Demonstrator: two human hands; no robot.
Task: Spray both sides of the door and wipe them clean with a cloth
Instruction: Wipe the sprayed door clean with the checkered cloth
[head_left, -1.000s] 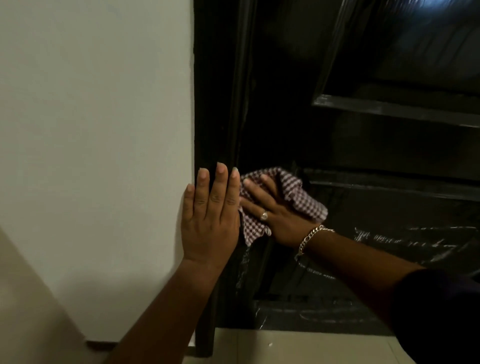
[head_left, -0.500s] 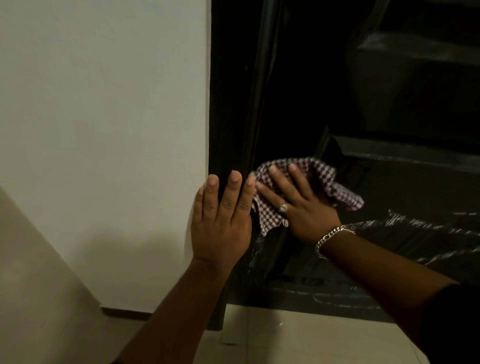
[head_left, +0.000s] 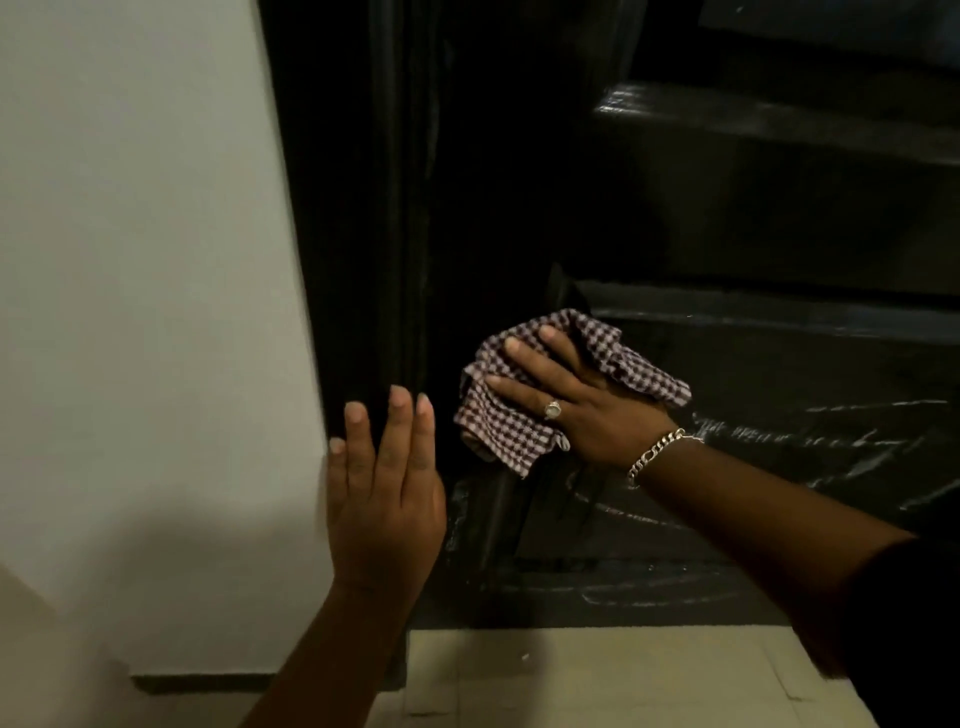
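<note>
The dark panelled door (head_left: 753, 218) fills the right half of the view, with wet streaks across its lower panel (head_left: 831, 441). My right hand (head_left: 576, 405), with a ring and a chain bracelet, presses a checked maroon-and-white cloth (head_left: 509, 431) flat against the door's lower left part, fingers straight. My left hand (head_left: 387, 493) is raised with straight fingers in front of the dark door frame (head_left: 363, 260), next to the wall's edge; whether it touches the frame I cannot tell. No spray bottle is in view.
A pale wall (head_left: 145, 260) takes up the left half, with a dark skirting strip (head_left: 202, 682) at its foot. Light floor tiles (head_left: 597, 675) lie below the door.
My right hand has slid the cloth down and to the right across the door. My left hand has shifted slightly off the wall's edge. The view has tilted down.
</note>
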